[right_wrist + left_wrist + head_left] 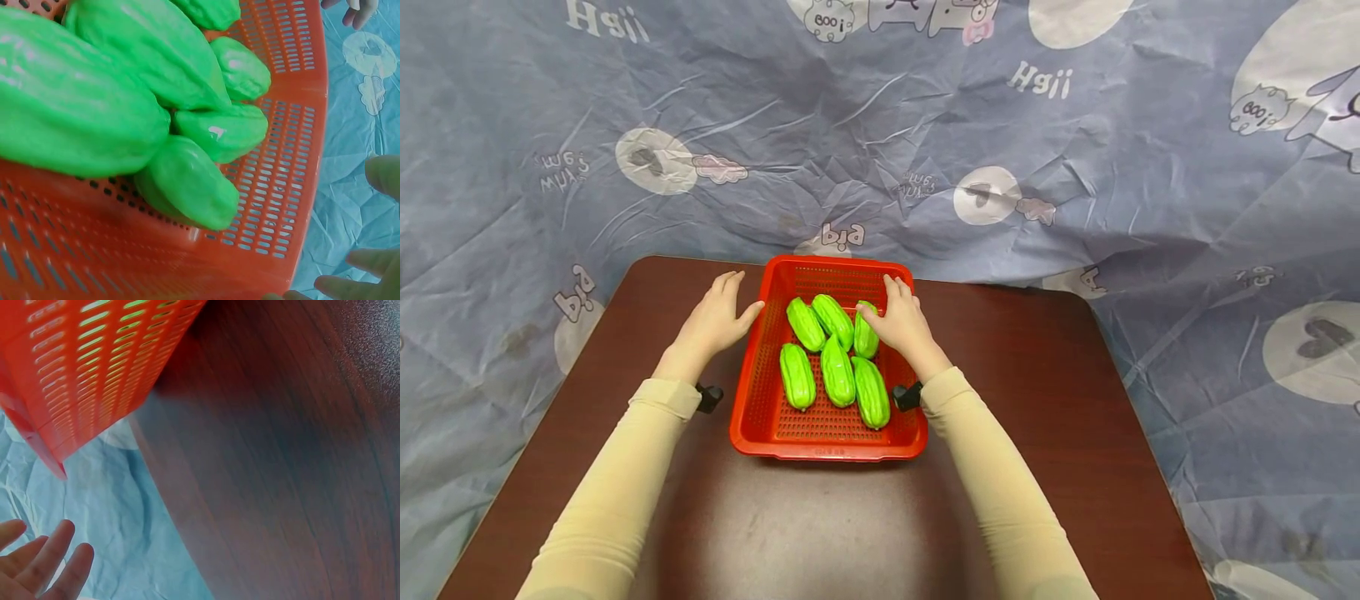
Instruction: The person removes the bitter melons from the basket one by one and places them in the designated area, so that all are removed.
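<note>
A red plastic basket [831, 451] with slotted walls stands on the table. Inside it lie several bright green ridged gourds [837, 372], some leaning on one another. My left hand [711, 322] is just outside the basket's left side, fingers spread and thumb toward the rim; the left wrist view shows those fingertips [50, 565] apart from the basket wall. Over the right rim hovers my right hand [906, 323], its thumb above the far right gourd [866, 332]. Its fingers [350, 284] also look extended in the right wrist view. Neither hand holds anything.
The dark brown wooden table [1022, 433] extends to both sides of the basket and in front of it. Behind the table's far edge hangs a blue-grey printed cloth [850, 125]. A black wrist camera [708, 398] sits on the left wrist, another [907, 397] on the right.
</note>
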`<action>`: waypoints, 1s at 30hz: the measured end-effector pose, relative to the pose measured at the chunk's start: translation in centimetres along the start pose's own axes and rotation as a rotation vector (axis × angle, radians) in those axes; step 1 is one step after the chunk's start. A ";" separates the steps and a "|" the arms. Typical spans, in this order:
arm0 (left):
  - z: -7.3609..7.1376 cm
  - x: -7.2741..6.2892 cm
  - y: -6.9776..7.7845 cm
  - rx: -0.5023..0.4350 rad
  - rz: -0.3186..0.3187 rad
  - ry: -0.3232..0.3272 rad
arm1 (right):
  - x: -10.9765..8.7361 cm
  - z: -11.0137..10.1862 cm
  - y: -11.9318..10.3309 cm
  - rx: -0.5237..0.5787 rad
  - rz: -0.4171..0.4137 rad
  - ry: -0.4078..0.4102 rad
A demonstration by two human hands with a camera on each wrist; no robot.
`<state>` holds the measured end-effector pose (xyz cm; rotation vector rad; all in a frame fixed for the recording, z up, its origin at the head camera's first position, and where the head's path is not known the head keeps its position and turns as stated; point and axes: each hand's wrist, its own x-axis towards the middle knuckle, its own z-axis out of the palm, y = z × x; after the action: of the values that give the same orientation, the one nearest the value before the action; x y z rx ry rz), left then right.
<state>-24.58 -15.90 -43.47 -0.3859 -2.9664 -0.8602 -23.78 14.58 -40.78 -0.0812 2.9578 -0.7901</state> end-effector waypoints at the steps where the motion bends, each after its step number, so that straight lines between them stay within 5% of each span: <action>1: 0.1 0.0 0.0 -0.001 -0.003 -0.003 | 0.1 0.1 0.0 0.003 0.004 -0.003; 30: 1.9 -0.6 -0.6 -0.102 -0.055 -0.089 | 1.0 4.0 0.4 0.052 0.164 -0.100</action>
<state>-24.02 -15.50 -45.48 -0.3564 -3.0353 -1.0298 -24.39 12.89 -44.46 0.1198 2.8047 -0.8151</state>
